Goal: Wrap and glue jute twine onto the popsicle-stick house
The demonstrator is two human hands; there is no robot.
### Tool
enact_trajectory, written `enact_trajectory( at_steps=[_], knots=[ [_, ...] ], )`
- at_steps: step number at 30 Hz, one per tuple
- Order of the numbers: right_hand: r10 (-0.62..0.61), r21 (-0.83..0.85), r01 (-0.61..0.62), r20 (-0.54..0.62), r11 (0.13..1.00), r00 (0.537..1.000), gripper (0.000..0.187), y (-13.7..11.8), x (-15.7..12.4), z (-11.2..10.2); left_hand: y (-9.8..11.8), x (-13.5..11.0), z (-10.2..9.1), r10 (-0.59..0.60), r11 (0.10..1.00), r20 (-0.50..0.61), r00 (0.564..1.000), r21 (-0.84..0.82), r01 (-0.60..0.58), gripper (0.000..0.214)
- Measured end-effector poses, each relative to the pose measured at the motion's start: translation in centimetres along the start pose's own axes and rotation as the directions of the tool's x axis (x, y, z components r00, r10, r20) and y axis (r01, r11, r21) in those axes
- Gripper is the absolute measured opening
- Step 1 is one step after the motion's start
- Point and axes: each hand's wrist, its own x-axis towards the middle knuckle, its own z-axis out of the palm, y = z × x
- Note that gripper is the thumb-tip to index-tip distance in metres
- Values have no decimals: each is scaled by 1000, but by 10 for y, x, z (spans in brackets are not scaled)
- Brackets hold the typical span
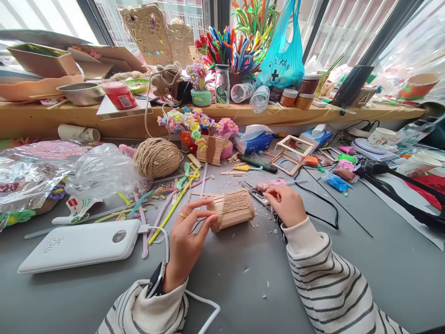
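My left hand [187,234] holds a small box of wooden sticks wrapped in jute twine [232,209] that rests on the grey table [243,278], fingers and thumb closed on its left end. My right hand [287,204] lies just right of the box, its fingers curled over a pink-handled tool [269,185]; scissors [255,195] lie beside it. A ball of jute twine [157,157] sits behind and to the left.
A white power bank [81,245] with a cable lies at left, beside plastic bags [104,171] and loose pipe cleaners [167,204]. A stick frame [292,154], tissue pack [253,140] and pipe-cleaner flowers [194,123] stand behind. A black cable [323,204] runs at right.
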Motion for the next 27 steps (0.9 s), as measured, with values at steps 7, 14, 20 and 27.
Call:
enact_trajectory(
  at_steps=[7, 14, 20, 27],
  knots=[
    [72, -240, -54, 69, 969, 995, 10, 12, 9, -12, 0, -1, -1, 12, 1000, 0, 1000, 17, -12, 6],
    [322, -429, -225, 167, 875, 932, 29, 23, 21, -34, -1, 0, -1, 37, 999, -3, 999, 9, -37, 6],
    [315, -453, -141, 334, 880, 888, 32, 32, 19, -35, 0, 0, -1, 27, 1000, 0, 1000, 17, -27, 6],
    [249, -546, -87, 230, 833, 941, 25, 46, 24, -20, -1, -1, -1, 31, 999, 12, 999, 20, -32, 5]
  ],
)
